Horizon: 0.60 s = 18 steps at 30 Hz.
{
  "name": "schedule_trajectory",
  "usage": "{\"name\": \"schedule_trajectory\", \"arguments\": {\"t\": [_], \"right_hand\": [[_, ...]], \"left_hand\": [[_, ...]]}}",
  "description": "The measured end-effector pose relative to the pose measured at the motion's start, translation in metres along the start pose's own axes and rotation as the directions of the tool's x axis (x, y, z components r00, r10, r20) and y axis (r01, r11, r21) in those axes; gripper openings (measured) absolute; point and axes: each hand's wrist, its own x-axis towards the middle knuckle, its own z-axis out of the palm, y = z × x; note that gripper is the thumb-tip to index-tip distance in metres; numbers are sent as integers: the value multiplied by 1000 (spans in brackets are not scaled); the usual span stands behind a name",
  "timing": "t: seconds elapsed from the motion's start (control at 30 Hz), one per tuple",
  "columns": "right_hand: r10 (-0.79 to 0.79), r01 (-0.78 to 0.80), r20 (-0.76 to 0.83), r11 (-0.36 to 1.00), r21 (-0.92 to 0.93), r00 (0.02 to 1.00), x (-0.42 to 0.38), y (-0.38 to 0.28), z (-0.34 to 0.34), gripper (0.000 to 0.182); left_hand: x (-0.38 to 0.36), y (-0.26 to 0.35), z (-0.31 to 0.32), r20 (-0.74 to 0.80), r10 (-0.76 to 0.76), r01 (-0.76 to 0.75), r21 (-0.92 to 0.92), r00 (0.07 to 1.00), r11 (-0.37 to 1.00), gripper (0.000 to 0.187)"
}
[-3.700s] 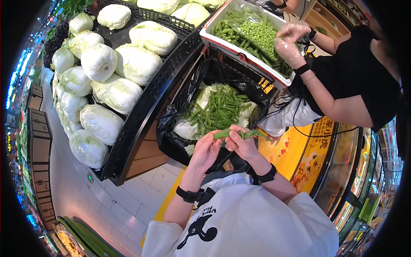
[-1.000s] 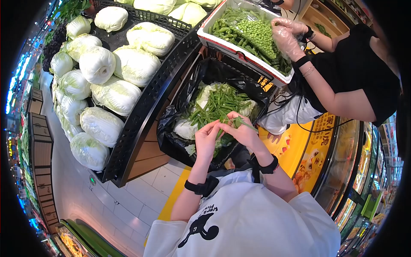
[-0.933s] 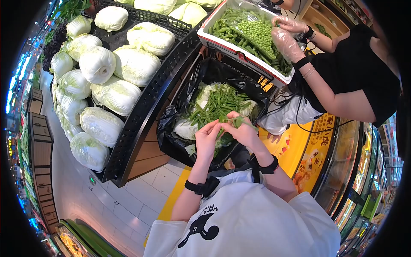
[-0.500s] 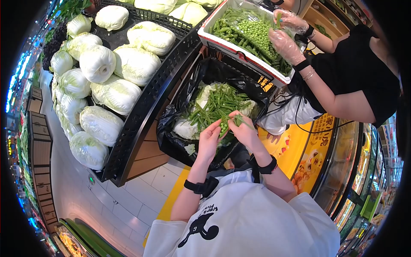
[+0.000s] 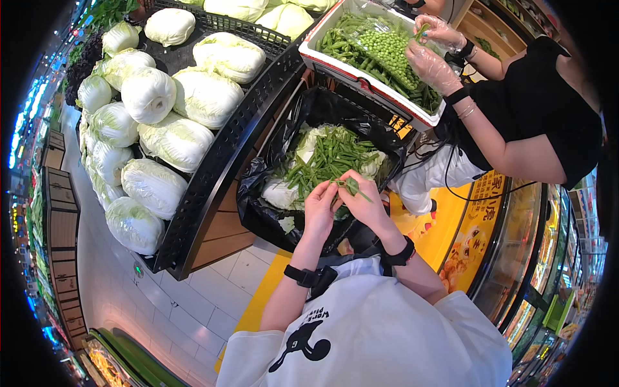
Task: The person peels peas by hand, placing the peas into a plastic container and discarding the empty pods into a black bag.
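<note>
Over a bin lined with a black bag [image 5: 255, 193], my two hands meet at the fingertips. My right hand [image 5: 362, 201] is closed on a green pea pod [image 5: 352, 186], its split or empty part sticking out past the fingers. My left hand [image 5: 319, 205] is pinched at the pod's other end, its fingertips touching those of the right. Peas inside the pod are hidden by my fingers. Beneath the hands, a heap of green pods [image 5: 329, 158] lies in the bin on pale cabbage leaves [image 5: 279, 193].
To the left, several napa cabbages [image 5: 148, 95] fill a black rack [image 5: 209, 161]. Beyond the bin stands a white foam box [image 5: 371, 80] of pods, with a bag of shelled peas [image 5: 387, 58] on top. At right, a co-worker's gloved hands [image 5: 433, 68] hold a pod above it.
My hands have drawn together, and the round peas that showed between my fingers are now out of sight. The co-worker's hands have shifted slightly over the foam box.
</note>
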Motion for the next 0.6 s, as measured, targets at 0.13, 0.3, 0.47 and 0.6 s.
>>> {"name": "schedule_trajectory", "arguments": {"t": [0.13, 0.3, 0.47, 0.6], "right_hand": [[-88, 85, -91, 996, -31, 992, 1, 15, 4, 13], [-46, 44, -116, 999, -23, 992, 0, 13, 0, 12], [-55, 52, -95, 998, -35, 994, 0, 12, -2, 12], [-88, 85, -94, 996, -40, 992, 0, 12, -3, 12]], "left_hand": [[0, 3, 3, -17, -15, 15, 16, 1000, 1000, 20], [0, 2, 3, 56, -31, 29, 39, 998, 999, 30], [-3, 13, 3, 93, -193, 205, -155, 977, 966, 39], [-3, 11, 1, 101, -277, 295, -379, 955, 877, 39]]}}
